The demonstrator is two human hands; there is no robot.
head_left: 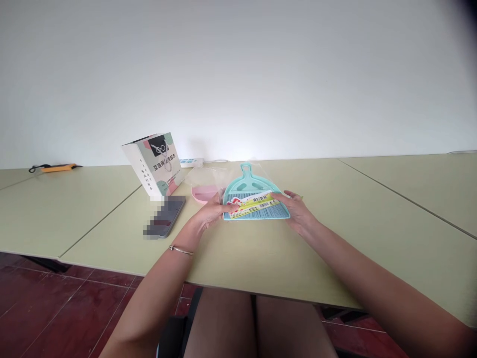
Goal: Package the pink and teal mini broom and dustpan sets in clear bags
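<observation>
Between my two hands is a turquoise dustpan (249, 183) with a small blue-bristled brush (257, 214) lying in its pan. A printed paper label (251, 203) runs across the bristles, and clear plastic wrapping shows around the set. My left hand (212, 210) grips the dustpan's left edge, thumb over the label. On the right edge, my right hand (296, 209) pinches with the thumb on top, its other fingers partly hidden behind. Just beyond my left hand lies a pink bowl-like item (204, 193) in clear plastic, partly covered.
A paper shopping bag (160, 164) stands tilted at the left, with a dark phone (169, 217) in front of it. Far left lies an orange item with a black strap (58, 168). A small white-and-blue packet (192, 162) rests by the wall. The table's front edge (261, 293) runs above my lap.
</observation>
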